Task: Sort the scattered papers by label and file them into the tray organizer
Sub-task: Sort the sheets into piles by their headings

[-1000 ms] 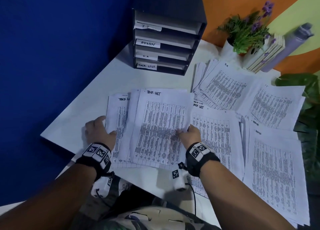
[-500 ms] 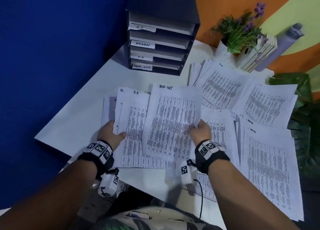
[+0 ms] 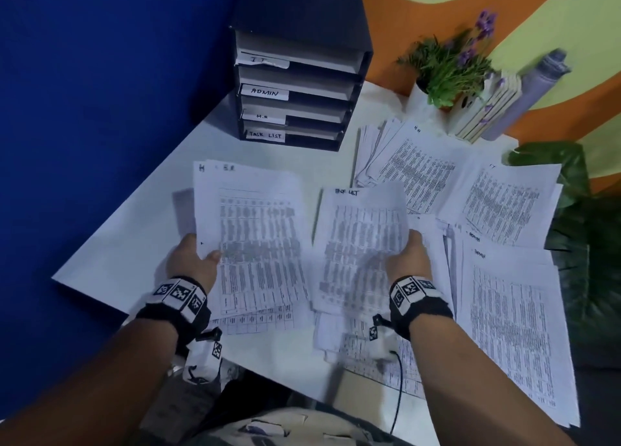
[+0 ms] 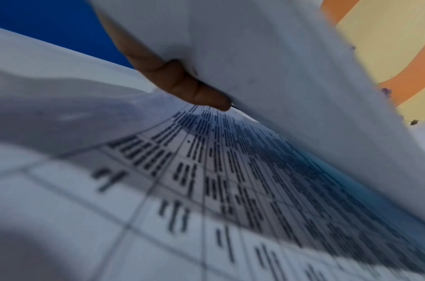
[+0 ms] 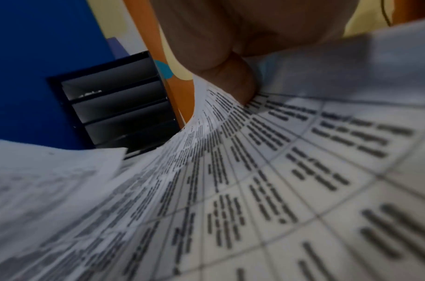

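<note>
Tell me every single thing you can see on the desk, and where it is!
Tray organizer: one, black, four labelled slots, far end of desk.
H.R. papers: one bunch, white, held up on the left.
Task list papers: one bunch, white, held up in the middle.
Loose papers: many, white, spread over the right side.
Desk: one, white, against blue wall.
Plant: one, green with purple flowers, far right.
Bottle: one, grey, beside the plant.
Left hand: grips the H.R. papers.
Right hand: grips the task list papers.
</note>
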Motion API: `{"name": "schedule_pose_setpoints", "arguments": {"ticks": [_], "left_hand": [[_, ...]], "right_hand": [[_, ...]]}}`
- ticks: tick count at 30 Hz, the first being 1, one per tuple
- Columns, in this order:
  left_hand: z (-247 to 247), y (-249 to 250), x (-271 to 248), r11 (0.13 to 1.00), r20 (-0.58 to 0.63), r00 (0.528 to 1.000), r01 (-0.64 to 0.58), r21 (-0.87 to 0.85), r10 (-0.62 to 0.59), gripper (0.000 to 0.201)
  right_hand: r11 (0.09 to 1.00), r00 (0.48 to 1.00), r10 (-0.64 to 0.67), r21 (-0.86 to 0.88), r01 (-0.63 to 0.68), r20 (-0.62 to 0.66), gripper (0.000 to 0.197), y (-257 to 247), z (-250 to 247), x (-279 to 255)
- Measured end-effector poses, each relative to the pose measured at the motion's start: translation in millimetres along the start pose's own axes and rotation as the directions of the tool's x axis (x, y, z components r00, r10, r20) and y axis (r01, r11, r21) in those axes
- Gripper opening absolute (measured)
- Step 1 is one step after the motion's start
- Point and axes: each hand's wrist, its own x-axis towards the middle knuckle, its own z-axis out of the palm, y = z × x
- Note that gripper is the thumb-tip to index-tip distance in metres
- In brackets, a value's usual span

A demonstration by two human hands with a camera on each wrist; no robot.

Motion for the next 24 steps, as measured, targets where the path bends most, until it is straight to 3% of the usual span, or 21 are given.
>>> {"name": "schedule_pose_setpoints", "arguments": {"ticks": [5,7,8,10,11,13,15,18,20,22,24], "left_hand": [[-7,11,4,1.000,-0.067,0.998,-0.004,-0.029,0.002,0.020],[-5,23,1,0.997,-0.070,0.997,-0.031,-0.066,0.026,0.016],[-3,32,-3,0.995,-0.069,0.997,-0.050,-0.088,0.044,0.016],[2,49,-11,0.987,-0.060,0.995,-0.089,-0.137,0.082,0.020],[5,57,-14,0.982,-0.059,0.994,-0.104,-0.160,0.096,0.023],[13,69,-19,0.973,-0.039,0.992,-0.128,-0.193,0.123,0.026],[22,75,-20,0.962,0.009,0.993,-0.114,-0.250,0.120,0.026],[38,77,-24,0.947,0.119,0.977,-0.137,-0.289,0.177,0.030],[47,68,-23,0.959,0.197,0.960,-0.152,-0.238,0.200,0.046],[52,52,-14,0.978,0.209,0.956,-0.207,-0.021,0.207,0.059],[52,34,-3,0.939,0.172,0.965,-0.236,0.251,0.197,0.066]], "right_hand": [[0.911,0.994,-0.042,-0.412,-0.002,-0.099,0.095,-3,-19,3],[0.903,0.975,-0.183,-0.413,0.117,-0.124,0.087,-13,-17,-3],[0.911,0.960,-0.265,-0.351,0.218,-0.091,0.072,-17,-15,-6],[0.942,0.938,-0.334,-0.003,0.336,0.091,0.034,-27,-10,-14],[0.928,0.907,-0.358,0.195,0.318,0.222,0.019,-33,-8,-23],[0.860,0.842,-0.386,0.477,0.181,0.376,0.010,-37,-2,-34],[0.850,0.839,-0.375,0.507,0.141,0.395,0.010,-39,3,-42],[0.875,0.949,-0.231,0.472,0.106,0.216,0.035,-31,1,-37],[0.877,0.995,-0.087,0.478,0.050,0.056,0.045,-20,-8,-22],[0.862,0.998,0.057,0.505,-0.029,-0.040,0.045,-7,-21,-2],[0.860,0.981,0.166,0.501,-0.096,-0.097,0.042,6,-33,19]]}}
